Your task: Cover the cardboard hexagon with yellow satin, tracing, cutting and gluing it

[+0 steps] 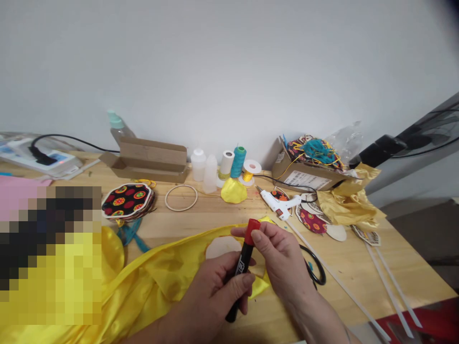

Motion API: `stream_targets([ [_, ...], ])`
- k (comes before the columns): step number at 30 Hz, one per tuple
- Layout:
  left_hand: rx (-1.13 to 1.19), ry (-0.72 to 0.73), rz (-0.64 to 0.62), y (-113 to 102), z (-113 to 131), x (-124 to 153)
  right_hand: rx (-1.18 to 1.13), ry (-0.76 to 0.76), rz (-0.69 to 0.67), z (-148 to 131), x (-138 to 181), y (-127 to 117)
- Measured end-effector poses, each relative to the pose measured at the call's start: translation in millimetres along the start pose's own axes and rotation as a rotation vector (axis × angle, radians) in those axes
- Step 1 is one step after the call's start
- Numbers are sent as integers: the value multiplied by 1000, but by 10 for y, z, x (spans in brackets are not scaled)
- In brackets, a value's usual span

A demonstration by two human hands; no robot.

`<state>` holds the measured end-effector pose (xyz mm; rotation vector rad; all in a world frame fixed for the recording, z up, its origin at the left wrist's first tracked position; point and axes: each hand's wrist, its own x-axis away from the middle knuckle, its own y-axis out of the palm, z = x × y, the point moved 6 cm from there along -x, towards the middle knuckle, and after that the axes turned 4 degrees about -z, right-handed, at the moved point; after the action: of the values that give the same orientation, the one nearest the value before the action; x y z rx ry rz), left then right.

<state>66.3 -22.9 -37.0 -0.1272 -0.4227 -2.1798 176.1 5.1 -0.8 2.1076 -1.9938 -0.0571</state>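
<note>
A black marker (pixel 242 260) with a red cap (pixel 252 230) is held tilted over the table. My left hand (pixel 211 289) wraps round its dark barrel, the thumb lying along the front. At the upper end, my right hand (pixel 285 255) pinches the red cap between thumb and fingers. The cap appears seated on the barrel. Beneath my hands, yellow satin cloth (pixel 150 277) spreads across the table, with a cream rounded piece (pixel 223 246) lying on it, partly covered by my left hand.
Along the wall stand an open cardboard box (pixel 152 165), white bottles (pixel 199 165), thread spools (pixel 238 162) and a filled carton (pixel 304 177). A white glue gun (pixel 279 203), patterned pieces (pixel 127 200), a wooden hoop (pixel 181 198) and white sticks (pixel 389 291) lie around.
</note>
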Motion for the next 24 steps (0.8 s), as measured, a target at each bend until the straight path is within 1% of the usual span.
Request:
stream_targets([
  [5,153,-5,-36,39,-14,0,15,26,32,12,-2,8],
  [8,186,-28,-37,52,10,-11,17,44,47,33,-5,3],
  [11,136,-55,-7,38,38,-27,6,43,71,44,42,-18],
  [14,100,-40,18,17,36,-43,71,23,35,50,144,-9],
  [16,103,-18,5,22,14,-51,155,42,2,79,218,1],
  [19,72,-11,-24,38,-22,-57,229,80,-4,135,287,-12],
  [22,-2,-2,1,23,-6,-50,206,89,-19,179,293,-12],
  [24,-11,1,12,16,19,-41,177,86,-34,196,286,-3],
])
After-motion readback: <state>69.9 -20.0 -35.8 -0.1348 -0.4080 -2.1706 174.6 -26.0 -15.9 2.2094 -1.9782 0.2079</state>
